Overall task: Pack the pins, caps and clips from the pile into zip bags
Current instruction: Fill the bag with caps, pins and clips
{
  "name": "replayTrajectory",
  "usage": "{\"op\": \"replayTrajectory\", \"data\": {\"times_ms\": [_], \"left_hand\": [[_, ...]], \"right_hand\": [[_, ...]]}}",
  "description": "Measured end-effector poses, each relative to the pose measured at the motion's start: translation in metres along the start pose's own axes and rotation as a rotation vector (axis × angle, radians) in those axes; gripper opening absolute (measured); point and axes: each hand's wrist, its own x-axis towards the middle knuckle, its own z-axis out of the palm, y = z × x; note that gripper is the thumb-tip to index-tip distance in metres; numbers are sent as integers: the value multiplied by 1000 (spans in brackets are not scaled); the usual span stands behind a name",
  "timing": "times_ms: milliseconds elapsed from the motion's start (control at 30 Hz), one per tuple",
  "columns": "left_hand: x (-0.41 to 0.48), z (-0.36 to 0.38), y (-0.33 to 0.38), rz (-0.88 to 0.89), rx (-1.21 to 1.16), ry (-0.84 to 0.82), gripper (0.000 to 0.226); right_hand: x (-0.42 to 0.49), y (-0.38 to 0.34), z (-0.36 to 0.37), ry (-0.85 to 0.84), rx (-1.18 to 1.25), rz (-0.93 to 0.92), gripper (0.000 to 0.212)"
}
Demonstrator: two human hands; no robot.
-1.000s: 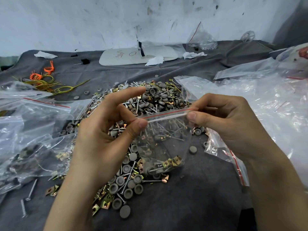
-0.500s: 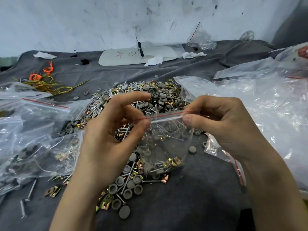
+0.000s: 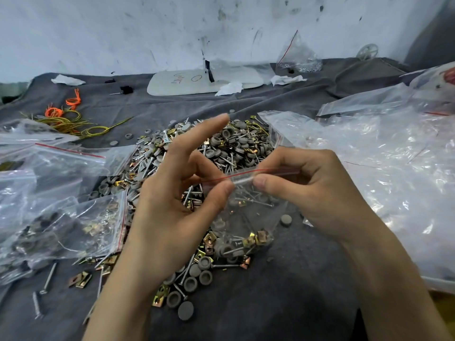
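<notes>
I read left hand point(image 3: 172, 207) and right hand point(image 3: 320, 193) both pinching zip bag point(image 3: 248, 217) seal, thumbs nearly touching (strip runs 9-to-3).

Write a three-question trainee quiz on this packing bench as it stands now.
1. True or false: the left hand and the right hand both pinch the top strip of the zip bag.
2. The line along that bag's zip is: A blue, B red, C green.
3. Fill in: the filled bags lie to the ____ of the pile of pins, caps and clips.

Key: 1 true; 2 B; 3 left.
</notes>
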Motion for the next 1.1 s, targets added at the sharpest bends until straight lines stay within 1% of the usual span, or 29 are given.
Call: {"op": "replayTrajectory", "data": {"times_ms": [100, 233, 300, 433, 567, 700, 833, 900, 1000, 1033, 1100], "left_hand": [[0, 1, 2, -10, -3, -12, 66], [0, 4, 4, -28, 17, -37, 63], [1, 5, 5, -19, 51, -47, 62], [1, 4, 6, 3, 51, -48, 64], [0, 3, 8, 24, 55, -50, 66], [0, 4, 8, 24, 59, -47, 65], [0, 3, 9, 5, 51, -33, 59], [0, 4, 11, -39, 28, -27, 49], [0, 6, 12, -114, 40, -20, 19], [0, 7, 12, -131, 51, -19, 13], [1, 8, 13, -149, 68, -13, 11]], "right_hand": [[0, 0, 2, -3, 15, -45, 10], [-1, -1, 4, -19, 33, -31, 11], [-1, -1, 8, -34, 36, -31, 8], [0, -1, 13, -14, 42, -57, 13], [0, -3, 15, -12, 59, -77, 12], [-1, -4, 15, -21, 70, -65, 17], [-1, -6, 16, -18, 141, -42, 16], [-2, -6, 16, -15, 151, -41, 15], [-3, -6, 15, 11, 142, -43, 11], [-3, -6, 15, 21, 135, -48, 12], [-3, -7, 15, 24, 121, -48, 15]]}}
